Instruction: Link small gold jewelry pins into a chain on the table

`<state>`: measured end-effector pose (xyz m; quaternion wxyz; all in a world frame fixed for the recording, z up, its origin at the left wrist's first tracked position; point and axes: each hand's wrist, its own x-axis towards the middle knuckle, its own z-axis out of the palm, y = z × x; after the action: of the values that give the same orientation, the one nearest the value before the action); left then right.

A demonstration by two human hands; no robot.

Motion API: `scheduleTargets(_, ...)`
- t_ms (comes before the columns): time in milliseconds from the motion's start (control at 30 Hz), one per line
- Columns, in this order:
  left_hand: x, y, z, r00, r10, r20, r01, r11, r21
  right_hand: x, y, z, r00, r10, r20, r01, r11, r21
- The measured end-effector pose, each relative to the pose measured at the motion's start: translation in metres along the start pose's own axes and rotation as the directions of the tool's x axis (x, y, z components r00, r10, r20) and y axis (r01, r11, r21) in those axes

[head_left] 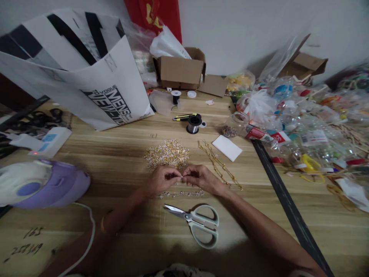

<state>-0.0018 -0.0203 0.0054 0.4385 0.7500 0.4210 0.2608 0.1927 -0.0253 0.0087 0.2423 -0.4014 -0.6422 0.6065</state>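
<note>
Fingertip to fingertip, my left hand [165, 179] and my right hand [201, 178] meet over the middle of the table, both pinched closed. Between them is a tiny light-coloured piece, too small to name. Just beyond lies a pile of gold and silver beaded links [167, 152]. A silver beaded chain [181, 194] stretches across the wood below my hands. Nearer to me rest scissors [193, 221] with pale handles, their blades pointing left. Gold beaded chains [216, 163] lie to the right of my right hand.
A wire spool [194, 124], a yellow-black cutter knife [184, 117] and a white card [227, 147] lie farther back. Plastic bottles and bags [311, 127] crowd the right side. On the left stand a large paper bag [115, 84], a power strip [52, 142] and a purple-white appliance [54, 184] with a cord.
</note>
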Motion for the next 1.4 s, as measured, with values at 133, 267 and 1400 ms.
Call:
scheduleTargets(133,0.0,-0.002,-0.001,1.0,0.0,-0.009,0.0,1.0,0.026,-0.002,-0.001,-0.003,0.999,-0.05,0.012,0.051,0.994,-0.093)
scheduleTargets(267,0.0,-0.002,-0.001,1.0,0.01,-0.001,-0.01,0.993,0.114,-0.003,0.0,-0.004,0.997,-0.072,0.002,0.072,0.989,-0.127)
scheduleTargets(1400,-0.011,0.004,0.008,0.895,0.281,0.345,-0.437,0.409,0.801,-0.011,-0.018,0.008,0.991,0.127,-0.038,-0.083,0.367,-0.927)
